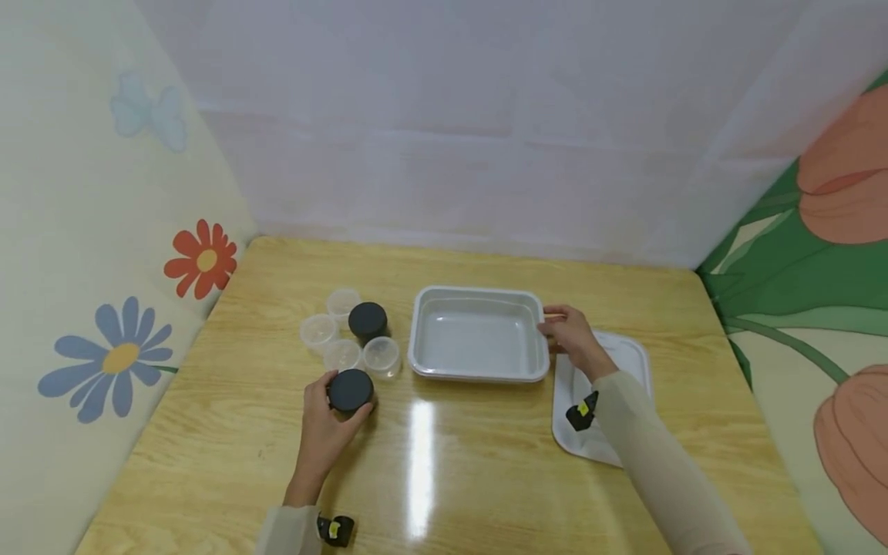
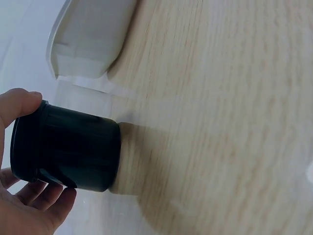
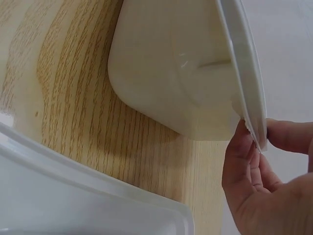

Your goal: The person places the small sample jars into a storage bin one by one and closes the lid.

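Note:
My left hand (image 1: 324, 425) grips a black round jar (image 1: 351, 389) around its lid, thumb on one side and fingers on the other. In the left wrist view the jar (image 2: 80, 147) has straight sides, and its base is close to the wooden tabletop. With thumb and fingers, my right hand (image 1: 574, 337) pinches the right rim of a deep white rectangular tub (image 1: 479, 343). The right wrist view shows the thumb on one face of the rim (image 3: 252, 83) and fingertips on the other. Several clear plastic cups (image 1: 381, 357) stand just beyond the black jar.
A second black jar (image 1: 368, 318) stands among the clear cups. To the right, a shallow white tray (image 1: 641, 378) lies partly under my right forearm. Behind the wooden table (image 1: 486, 478) hangs a white cloth (image 1: 451, 139); flower-printed panels flank both sides.

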Tool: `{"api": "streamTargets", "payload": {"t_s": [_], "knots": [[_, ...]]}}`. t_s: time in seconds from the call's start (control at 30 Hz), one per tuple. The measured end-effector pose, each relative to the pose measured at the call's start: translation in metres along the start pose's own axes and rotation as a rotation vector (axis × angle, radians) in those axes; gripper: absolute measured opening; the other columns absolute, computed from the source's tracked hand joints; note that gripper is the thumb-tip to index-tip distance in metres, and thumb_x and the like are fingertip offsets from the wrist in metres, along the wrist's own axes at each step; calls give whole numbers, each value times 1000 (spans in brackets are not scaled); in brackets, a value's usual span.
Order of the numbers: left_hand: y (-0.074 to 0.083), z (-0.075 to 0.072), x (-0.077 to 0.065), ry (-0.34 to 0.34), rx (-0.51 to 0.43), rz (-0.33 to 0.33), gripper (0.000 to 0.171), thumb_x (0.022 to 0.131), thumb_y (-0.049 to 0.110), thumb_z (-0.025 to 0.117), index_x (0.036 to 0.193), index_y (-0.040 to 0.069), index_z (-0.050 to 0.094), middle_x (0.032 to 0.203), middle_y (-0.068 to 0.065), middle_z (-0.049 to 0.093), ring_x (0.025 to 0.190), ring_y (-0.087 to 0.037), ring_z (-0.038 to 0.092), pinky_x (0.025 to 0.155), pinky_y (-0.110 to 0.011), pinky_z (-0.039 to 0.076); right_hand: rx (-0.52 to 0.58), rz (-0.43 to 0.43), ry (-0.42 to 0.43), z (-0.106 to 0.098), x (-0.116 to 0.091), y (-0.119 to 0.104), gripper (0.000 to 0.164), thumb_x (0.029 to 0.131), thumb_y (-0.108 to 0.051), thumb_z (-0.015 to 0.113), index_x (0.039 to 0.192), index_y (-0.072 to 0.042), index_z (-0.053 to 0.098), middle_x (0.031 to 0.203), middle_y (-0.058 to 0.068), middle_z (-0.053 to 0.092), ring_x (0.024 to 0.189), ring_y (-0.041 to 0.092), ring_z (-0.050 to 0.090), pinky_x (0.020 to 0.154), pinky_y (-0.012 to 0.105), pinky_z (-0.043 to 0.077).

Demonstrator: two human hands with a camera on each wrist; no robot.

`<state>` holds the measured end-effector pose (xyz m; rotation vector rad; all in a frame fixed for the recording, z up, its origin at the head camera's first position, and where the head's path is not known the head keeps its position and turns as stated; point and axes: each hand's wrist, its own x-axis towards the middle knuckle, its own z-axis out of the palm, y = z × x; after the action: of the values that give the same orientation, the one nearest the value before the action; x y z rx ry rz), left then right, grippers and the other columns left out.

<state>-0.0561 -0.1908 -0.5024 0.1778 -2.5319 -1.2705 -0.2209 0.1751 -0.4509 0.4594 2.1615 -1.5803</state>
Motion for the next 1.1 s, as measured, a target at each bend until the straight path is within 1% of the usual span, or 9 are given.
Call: {"api": "streamTargets", "payload": {"t_s": [0.2, 0.27, 0.4, 0.6, 0.73, 0.93, 1.1], "knots": [[4, -2, 2, 20, 19, 29, 74, 68, 4, 83, 129, -9, 43, 116, -27, 46, 105, -35, 50, 85, -42, 42, 2, 3, 7, 1, -1, -1, 50, 92, -5, 56, 139, -3, 40, 122, 14, 52, 78, 9, 57, 63, 24, 52], [7, -3, 3, 21, 21, 32, 75, 68, 5, 83, 130, -9, 44, 116, -27, 47, 103, -34, 51, 82, -41, 44, -6, 7, 8, 1, -2, -2, 50, 92, -6, 56, 139, -3, 40, 121, 14, 53, 79, 10, 57, 64, 25, 52], [13, -6, 6, 20, 31, 29, 75, 68, 8, 84, 130, -7, 46, 117, -25, 48, 100, -31, 52, 77, -40, 49, -23, 22, 23, 1, -3, -4, 49, 91, -8, 56, 138, -2, 42, 112, 12, 55, 79, 12, 55, 66, 26, 53], [25, -9, 9, 16, 28, 61, 74, 67, 9, 85, 129, -8, 47, 116, -26, 49, 101, -32, 53, 76, -45, 52, -12, 20, 27, 1, -6, -3, 47, 90, -7, 56, 135, 1, 43, 93, 4, 55, 73, 11, 54, 64, 27, 52], [30, -10, 11, 13, 14, 73, 75, 67, 8, 85, 130, -9, 46, 117, -26, 49, 103, -34, 53, 76, -50, 52, 0, 13, 31, 1, -6, -2, 46, 89, -6, 57, 133, 1, 45, 86, 1, 56, 70, 9, 54, 61, 26, 51], [38, -12, 13, 7, 6, 79, 77, 67, 7, 85, 131, -9, 46, 118, -26, 49, 104, -33, 53, 77, -50, 52, -8, 7, 41, 3, -6, -1, 44, 90, -7, 57, 132, 1, 46, 83, 0, 56, 69, 10, 55, 60, 26, 50], [46, -13, 18, -2, -17, 98, 76, 68, 8, 84, 132, -7, 46, 119, -25, 50, 104, -33, 52, 78, -52, 51, -35, 13, 55, 5, -8, -3, 43, 91, -9, 57, 132, 0, 46, 87, 3, 55, 70, 10, 55, 61, 26, 51]]}}
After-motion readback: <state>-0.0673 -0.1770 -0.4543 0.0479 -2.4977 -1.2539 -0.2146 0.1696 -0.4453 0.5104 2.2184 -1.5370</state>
